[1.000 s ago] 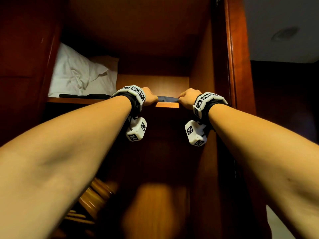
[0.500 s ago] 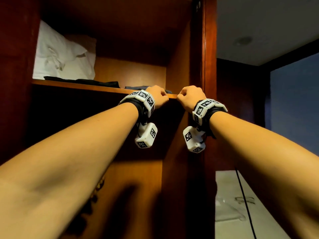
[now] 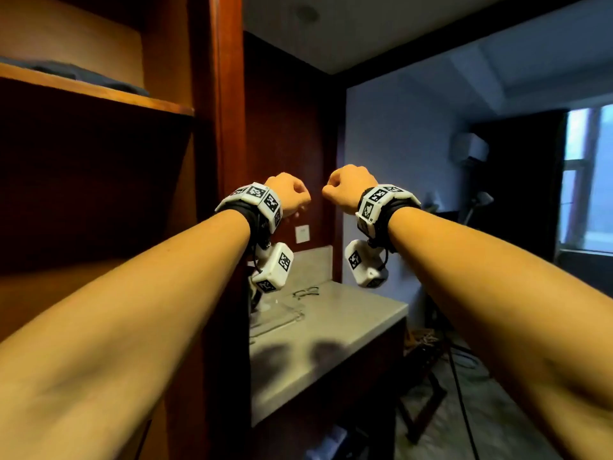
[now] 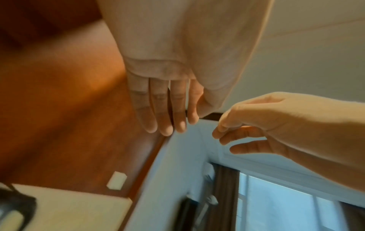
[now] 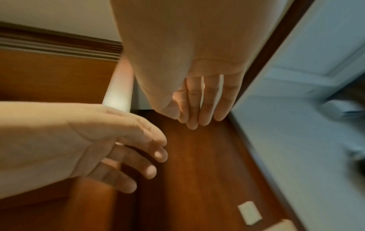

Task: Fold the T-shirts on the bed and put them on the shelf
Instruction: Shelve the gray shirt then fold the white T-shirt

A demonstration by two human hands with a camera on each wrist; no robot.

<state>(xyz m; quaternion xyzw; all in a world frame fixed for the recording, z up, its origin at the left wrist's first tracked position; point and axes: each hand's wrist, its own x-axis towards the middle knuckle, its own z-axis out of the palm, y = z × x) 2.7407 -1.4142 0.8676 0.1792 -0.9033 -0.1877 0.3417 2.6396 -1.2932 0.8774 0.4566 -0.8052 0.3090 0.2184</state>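
No readable text anywhere; the wrist bands point(image 3: 257, 199) carry only black-and-white marker patterns.

- Head view: folded dark T-shirt point(image 3: 89, 78) on the shelf point(image 3: 99, 94) is cut off by the left edge; its far side is lost in blur, so the number of garments cannot be told.
- Left hand point(image 3: 288, 194) and right hand point(image 3: 348, 187) show only their backs; fingers hidden from the head camera.
- Small wiry item point(image 3: 305, 292) and clear tray point(image 3: 282, 313) on the desk point(image 3: 331, 327) are too faint to identify.
- Left wrist view: dark object point(image 4: 15, 207) at the lower left is blurred and cropped.
- Right wrist view: right edge is motion-smeared; shapes there are unreadable.
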